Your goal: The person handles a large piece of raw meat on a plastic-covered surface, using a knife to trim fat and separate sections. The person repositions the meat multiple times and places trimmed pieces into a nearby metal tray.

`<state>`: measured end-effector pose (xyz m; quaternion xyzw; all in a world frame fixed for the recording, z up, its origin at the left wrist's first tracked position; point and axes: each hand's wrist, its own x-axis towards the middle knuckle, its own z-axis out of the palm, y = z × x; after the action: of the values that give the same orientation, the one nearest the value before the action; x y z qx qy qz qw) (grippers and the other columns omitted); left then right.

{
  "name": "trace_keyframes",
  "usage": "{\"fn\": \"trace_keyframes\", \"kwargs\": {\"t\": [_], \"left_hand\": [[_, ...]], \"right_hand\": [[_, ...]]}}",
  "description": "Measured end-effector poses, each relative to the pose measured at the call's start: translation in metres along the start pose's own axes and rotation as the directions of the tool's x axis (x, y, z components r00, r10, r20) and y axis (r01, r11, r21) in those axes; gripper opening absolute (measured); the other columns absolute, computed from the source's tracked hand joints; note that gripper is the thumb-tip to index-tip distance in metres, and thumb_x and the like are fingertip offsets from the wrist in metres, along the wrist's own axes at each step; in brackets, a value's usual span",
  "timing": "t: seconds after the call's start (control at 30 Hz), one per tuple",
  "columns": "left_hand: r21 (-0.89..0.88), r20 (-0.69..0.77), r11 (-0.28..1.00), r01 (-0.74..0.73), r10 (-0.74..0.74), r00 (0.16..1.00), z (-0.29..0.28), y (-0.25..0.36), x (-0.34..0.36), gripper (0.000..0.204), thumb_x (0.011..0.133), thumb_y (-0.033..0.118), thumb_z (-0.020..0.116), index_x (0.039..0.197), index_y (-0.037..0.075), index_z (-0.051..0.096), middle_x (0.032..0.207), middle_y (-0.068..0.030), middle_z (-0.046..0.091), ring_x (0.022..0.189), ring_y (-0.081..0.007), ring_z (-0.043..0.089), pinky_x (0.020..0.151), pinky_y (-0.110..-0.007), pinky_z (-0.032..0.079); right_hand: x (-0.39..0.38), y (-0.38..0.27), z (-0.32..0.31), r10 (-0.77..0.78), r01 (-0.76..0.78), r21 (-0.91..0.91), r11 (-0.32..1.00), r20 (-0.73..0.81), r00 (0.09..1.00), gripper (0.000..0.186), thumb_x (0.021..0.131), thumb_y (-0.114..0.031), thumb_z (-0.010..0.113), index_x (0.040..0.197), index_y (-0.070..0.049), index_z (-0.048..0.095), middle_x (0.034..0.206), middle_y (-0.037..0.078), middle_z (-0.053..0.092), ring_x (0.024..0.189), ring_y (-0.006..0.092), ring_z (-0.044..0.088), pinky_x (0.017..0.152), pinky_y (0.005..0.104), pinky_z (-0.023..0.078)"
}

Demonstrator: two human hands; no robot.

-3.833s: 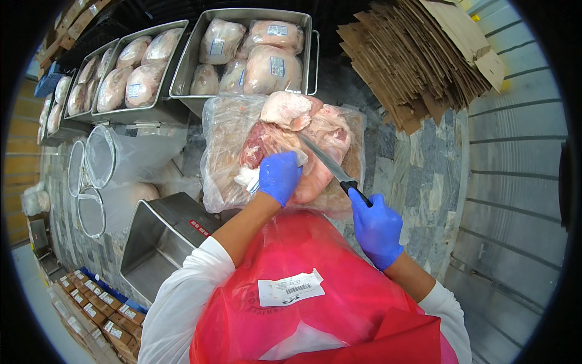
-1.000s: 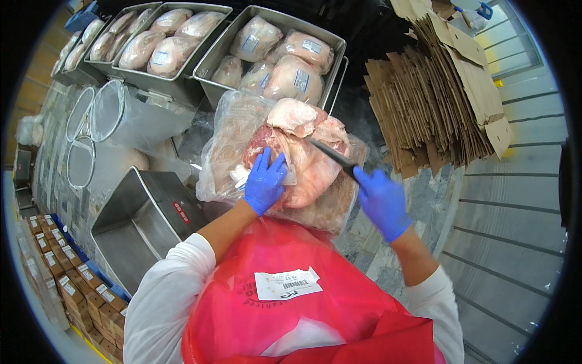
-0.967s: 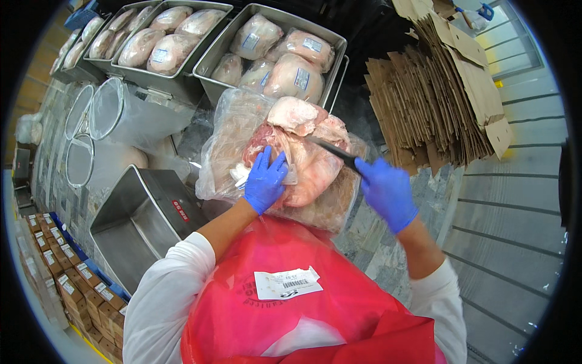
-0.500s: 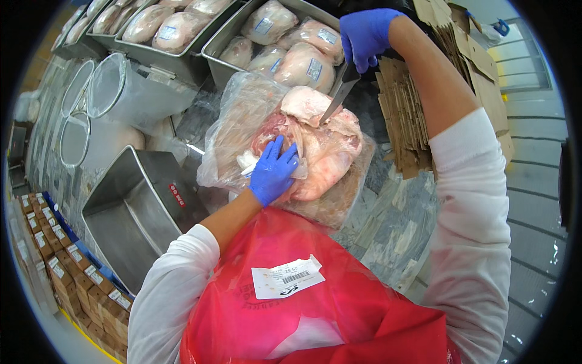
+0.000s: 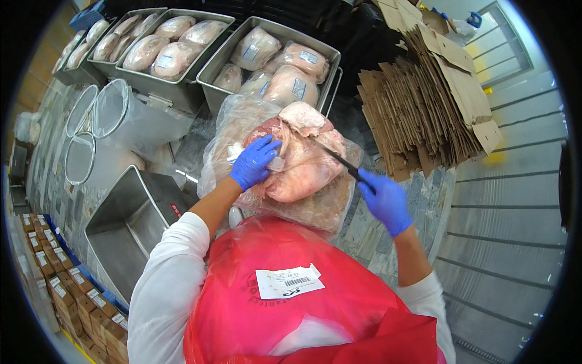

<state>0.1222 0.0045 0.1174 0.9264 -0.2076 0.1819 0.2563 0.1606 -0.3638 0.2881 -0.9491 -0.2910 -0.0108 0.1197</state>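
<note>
A large cut of raw meat, pink with pale fat, lies on a sheet of clear plastic in front of me. On its left side rests my left hand in a blue glove, fingers stretched out over the meat. A small white piece, of a kind I cannot make out, shows beside those fingers. My right hand, also gloved in blue, is wrapped round the handle of a knife. The blade points up and left, its tip against the meat below a thick pale flap of fat.
Metal bins of bagged meat stand along the far side. A metal tub sits at left, behind it hoop-rimmed clear bags. Stacked flat cardboard is at far right. Small brown boxes line the lower left.
My right hand has swung down from the far side of the meat to its near right, turning the knife so the blade now points away from me. My left hand stays on the meat.
</note>
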Motion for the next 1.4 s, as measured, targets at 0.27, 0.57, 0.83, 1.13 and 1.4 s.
{"fn": "trace_keyframes", "kwargs": {"t": [0.27, 0.57, 0.83, 1.13, 1.4], "left_hand": [[-0.047, -0.171, 0.858, 0.512, -0.512, 0.842, 0.003, 0.001, 0.011, 0.083, 0.074, 0.041, 0.084, 0.133, -0.008, 0.052, 0.128, -0.0305, 0.059, 0.12, -0.0458, 0.057, 0.104, -0.049, 0.045], [0.395, -0.214, 0.668, 0.63, -0.6, 0.771, 0.037, 0.009, 0.044, 0.084, 0.087, 0.052, 0.068, 0.142, -0.007, 0.047, 0.148, -0.0293, 0.044, 0.137, -0.0436, 0.042, 0.115, -0.063, 0.026], [0.336, -0.082, 0.79, 0.513, -0.519, 0.851, 0.019, 0.03, 0.045, 0.072, 0.087, 0.044, 0.066, 0.14, -0.003, 0.051, 0.147, -0.0252, 0.048, 0.136, -0.0429, 0.043, 0.113, -0.057, 0.03], [0.178, -0.1, 0.876, 0.448, -0.437, 0.894, 0.02, 0.015, 0.038, 0.069, 0.086, 0.042, 0.066, 0.137, -0.004, 0.054, 0.143, -0.0252, 0.051, 0.133, -0.0409, 0.047, 0.112, -0.056, 0.03], [0.194, -0.106, 0.865, 0.463, -0.451, 0.886, 0.02, 0.017, 0.043, 0.072, 0.085, 0.044, 0.065, 0.138, -0.003, 0.053, 0.144, -0.025, 0.05, 0.135, -0.0391, 0.045, 0.112, -0.057, 0.03]], "right_hand": [[-0.082, -0.015, 0.049, 0.152, -0.133, 0.119, 0.984, -0.174, 0.973, 0.036, 0.09, -0.026, 0.074, 0.126, -0.023, 0.072, 0.075, 0.01, 0.058, 0.062, 0.0292, 0.06, 0.056, 0.041, 0.049], [-0.068, -0.049, 0.075, 0.195, -0.189, 0.059, 0.98, -0.142, 0.97, 0.04, 0.094, -0.025, 0.069, 0.133, -0.026, 0.067, 0.076, 0.011, 0.058, 0.06, 0.0304, 0.06, 0.054, 0.0441, 0.049], [-0.045, -0.093, 0.048, 0.249, -0.242, -0.07, 0.968, 0.107, 0.963, 0.044, 0.098, -0.025, 0.062, 0.142, -0.026, 0.06, 0.074, 0.017, 0.059, 0.057, 0.0349, 0.061, 0.053, 0.0487, 0.049], [0.044, -0.097, 0.008, 0.172, -0.144, -0.101, 0.984, 0.376, 0.911, 0.045, 0.097, -0.022, 0.057, 0.142, -0.022, 0.058, 0.088, 0.021, 0.07, 0.072, 0.0383, 0.069, 0.065, 0.051, 0.055], [0.185, -0.068, -0.062, 0.049, -0.148, 0.073, 0.986, 0.724, 0.688, 0.033, 0.096, -0.026, 0.062, 0.125, -0.012, 0.072, 0.091, 0.023, 0.073, 0.071, 0.0336, 0.071, 0.07, 0.0449, 0.055]]}}
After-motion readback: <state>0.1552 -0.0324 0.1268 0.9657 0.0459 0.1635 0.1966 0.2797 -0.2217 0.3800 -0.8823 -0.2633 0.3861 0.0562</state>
